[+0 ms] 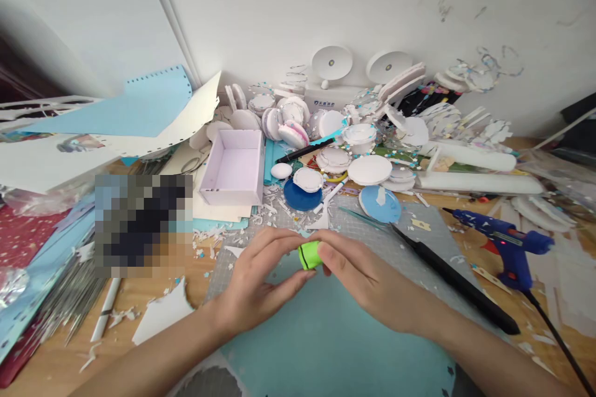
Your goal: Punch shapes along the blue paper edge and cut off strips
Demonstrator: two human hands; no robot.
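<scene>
Head view, and down at the bottom centre a light blue sheet (344, 347) spreads over the grey cutting mat (444, 237). Just above it, right at mid-frame, is the action: a small bright green object (307, 255), crossed by a dark line, caught between both hands! The left hand (263, 279) grips it from one side, fingertips above and thumb below; the right hand (372, 282) closes in from the other, thumb pressed on its face, fingers curled behind. Right of them, a long black-handled tool (454, 278) slants across the mat, and at the right edge sits a blue glue gun (498, 234), cord trailing down. Beyond the hands lie a light blue disc (371, 209) and a dark blue disc (302, 200). Left of centre, a pale box (228, 195); behind, a crowd of white round pieces (370, 169); and up top, the white wall (261, 12).
</scene>
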